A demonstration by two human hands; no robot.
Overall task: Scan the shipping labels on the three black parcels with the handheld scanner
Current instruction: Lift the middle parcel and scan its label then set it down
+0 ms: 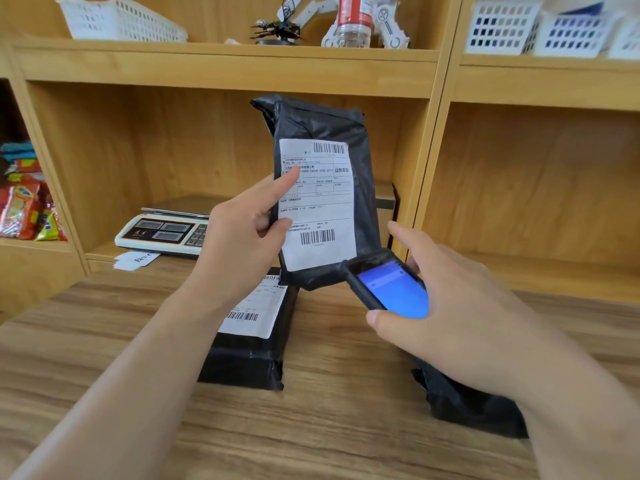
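My left hand (242, 233) holds a black parcel (346, 126) upright above the table, gripping its left edge, with the white shipping label (322, 209) facing me. My right hand (460, 306) grips the handheld scanner (388, 285), whose blue screen is lit; its top end sits just below the parcel's lower right corner. A second black parcel (249, 355) lies flat on the table under my left wrist, label up. A third black parcel (471, 403) lies at the right, mostly hidden by my right forearm.
The wooden table (329, 427) fills the foreground. Behind it stand wooden shelves (225, 64) with a weighing scale (162, 230), snack packets (24, 206) at the left and white baskets (117, 19) on the upper level. A paper slip (135, 259) lies by the scale.
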